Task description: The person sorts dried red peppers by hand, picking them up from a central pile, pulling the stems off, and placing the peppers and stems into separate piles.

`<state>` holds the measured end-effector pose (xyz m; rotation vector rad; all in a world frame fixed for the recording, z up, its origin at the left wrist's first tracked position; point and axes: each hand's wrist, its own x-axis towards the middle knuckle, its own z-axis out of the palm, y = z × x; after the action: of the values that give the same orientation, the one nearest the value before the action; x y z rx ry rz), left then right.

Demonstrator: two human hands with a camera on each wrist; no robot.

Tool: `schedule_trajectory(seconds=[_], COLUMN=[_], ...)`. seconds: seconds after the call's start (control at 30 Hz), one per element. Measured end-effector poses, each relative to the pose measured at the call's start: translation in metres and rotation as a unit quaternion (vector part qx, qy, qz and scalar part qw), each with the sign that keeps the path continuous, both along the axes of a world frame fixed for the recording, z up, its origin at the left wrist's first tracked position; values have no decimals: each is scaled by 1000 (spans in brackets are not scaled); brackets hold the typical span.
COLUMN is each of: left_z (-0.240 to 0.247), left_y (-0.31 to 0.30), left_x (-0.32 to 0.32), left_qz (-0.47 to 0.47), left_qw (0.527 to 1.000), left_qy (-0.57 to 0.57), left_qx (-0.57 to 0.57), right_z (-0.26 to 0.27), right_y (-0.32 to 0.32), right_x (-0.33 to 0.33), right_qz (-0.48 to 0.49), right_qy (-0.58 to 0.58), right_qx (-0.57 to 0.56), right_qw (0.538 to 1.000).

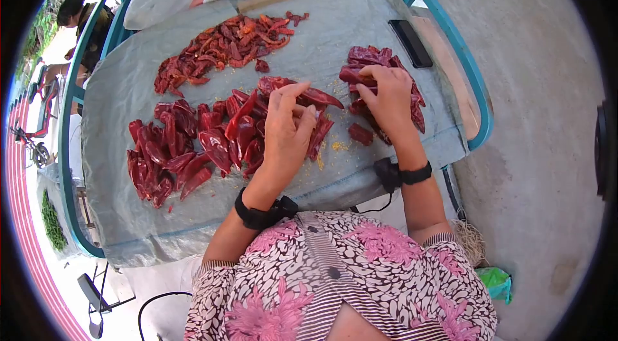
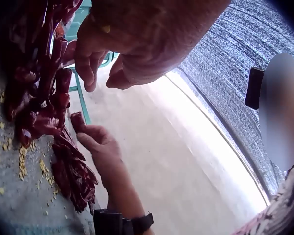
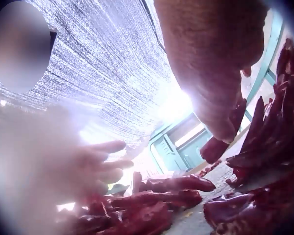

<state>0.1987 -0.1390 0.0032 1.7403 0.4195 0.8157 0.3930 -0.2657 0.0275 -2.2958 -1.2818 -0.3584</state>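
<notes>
Where the right hand (image 1: 386, 99) is bent over the right heap (image 1: 373, 56), a dried red chilli (image 2: 77, 120) is pinched between its thumb and fingertips. This grip is shown most plainly in the left wrist view, with the chilli held at the heap's edge. The left hand (image 1: 286, 132) is raised over the near end of the middle heap (image 1: 187, 148). Its forefinger is stretched forward and the other fingers are loosely bent, and nothing is seen held in it. The two hands are set close to each other but apart, with a few chillies lying between them.

A black strap (image 1: 261, 215) is worn on each wrist. Yellow seeds (image 1: 338, 146) are scattered on the grey sheet (image 1: 309, 38) below and between the hands. A far heap (image 1: 225, 45) of lighter red chillies is spread beyond the middle heap, well apart from both hands. A black phone (image 1: 412, 43) is laid flat just beside the right heap, on its outer side. The surface (image 1: 486, 119) is covered by the sheet and framed in teal, and a concrete floor (image 1: 547, 83) is seen beyond the frame.
</notes>
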Motion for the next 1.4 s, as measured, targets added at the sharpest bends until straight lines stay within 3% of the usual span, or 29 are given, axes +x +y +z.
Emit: schedule_trajectory(seconds=[0.17,0.2,0.27,0.37,0.47,0.5,0.67,0.77,0.87,0.97,1.07,1.1,1.2,1.33,1.4], left_z=[-2,-3,-3,5,-3,4,5,7,13,9,10,13,13,6,6], left_y=[-4,-3,2,4,8,4,1,3,-5,-12,-11,-8,2,4,4], left_x=[5,3,-1,-6,-2,-1,-2,-6,-3,-2,-2,-5,-8,-5,-4], left_qz=[-42,-39,-34,-17,29,69,51,-11,-85,-153,-125,-107,-47,33,26], left_qw=[994,998,999,998,999,997,998,998,995,987,991,993,996,994,995], left_qy=[-29,-7,36,58,-11,-26,-16,12,15,22,36,43,45,37,36], left_qx=[-92,-55,20,-12,-22,10,35,64,57,46,35,31,68,93,86], right_z=[4,2,4,-4,-11,-16,-29,-19,0,9,4,-11,-22,-34,-38], right_y=[-6,-10,-20,-44,-63,-65,-67,-63,-50,-40,-45,-51,-62,-61,-59], right_x=[-57,-66,-71,-59,-53,-53,-57,-62,-69,-79,-70,-58,-40,-30,-29], right_qz=[126,148,116,32,29,28,18,-6,24,51,74,42,-41,-14,-21], right_qy=[309,353,326,229,91,87,85,179,357,424,315,219,55,-14,-29], right_qx=[86,96,61,24,-63,-80,-111,-40,56,81,81,62,-16,-65,-64], right_qw=[939,919,936,973,993,993,990,983,932,901,943,973,997,998,997])
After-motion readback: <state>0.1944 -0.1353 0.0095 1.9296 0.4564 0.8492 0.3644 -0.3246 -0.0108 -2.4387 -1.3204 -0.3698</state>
